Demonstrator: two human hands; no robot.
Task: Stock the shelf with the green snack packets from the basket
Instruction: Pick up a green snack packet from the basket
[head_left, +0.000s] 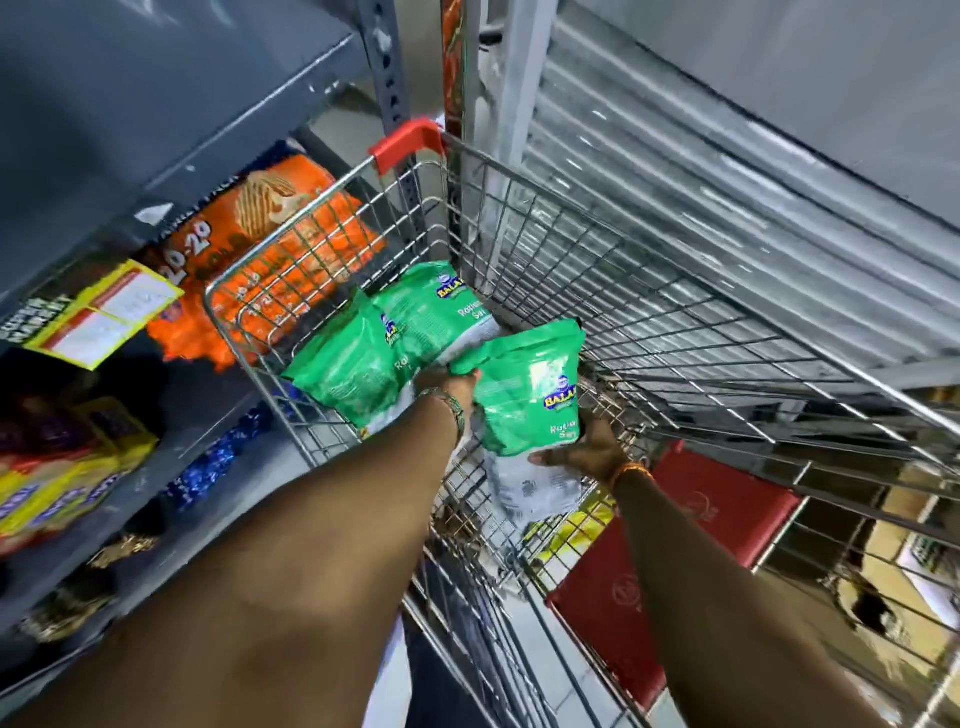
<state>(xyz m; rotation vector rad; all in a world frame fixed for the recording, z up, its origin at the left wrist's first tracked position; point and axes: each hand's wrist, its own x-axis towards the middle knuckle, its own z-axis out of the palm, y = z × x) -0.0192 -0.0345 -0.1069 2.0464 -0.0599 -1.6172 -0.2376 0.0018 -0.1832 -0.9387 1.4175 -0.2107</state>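
Together both hands (519, 415) grip a green packet (530, 389) inside the basket (675, 291).

We see a wire basket (597, 270) with a red handle (410, 143) carrying three green snack packets (358, 358). Two lie on its wire floor toward the far left corner, one overlapping the other; the third (530, 384) is nearer us, tilted up off the floor. To the left stands a grey metal shelf (171, 135). An orange biscuit pack (270, 228) sits on one level, just beside the basket's wall. Below it we see yellow packets (57, 493) and blue wrapped items (218, 457), too blurred to read.
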